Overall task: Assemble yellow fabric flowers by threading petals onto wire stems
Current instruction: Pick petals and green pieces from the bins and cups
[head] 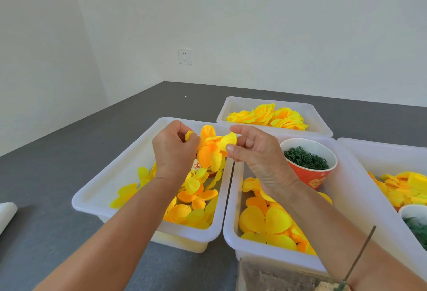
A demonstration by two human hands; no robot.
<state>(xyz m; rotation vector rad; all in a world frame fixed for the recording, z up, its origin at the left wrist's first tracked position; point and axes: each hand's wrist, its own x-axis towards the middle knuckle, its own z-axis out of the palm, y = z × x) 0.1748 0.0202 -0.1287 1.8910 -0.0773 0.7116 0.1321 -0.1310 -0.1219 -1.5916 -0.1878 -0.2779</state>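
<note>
Nearest me on the grey desk [57,163], a thin stem [360,253] stands upright. Above the white trays [92,200] of loose petals [265,221], my left hand [174,152] and right hand [256,150] both pinch a half-built yellow flower [211,150]. Beyond, a red cup [309,175] holds green rings [305,159].

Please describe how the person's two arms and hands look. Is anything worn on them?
Both forearms are bare as far as the picture shows: no sleeves are in view. The left hand and the right hand wear no gloves, and no rings, watch or bracelet can be seen. The fingernails are short and unpainted.
</note>
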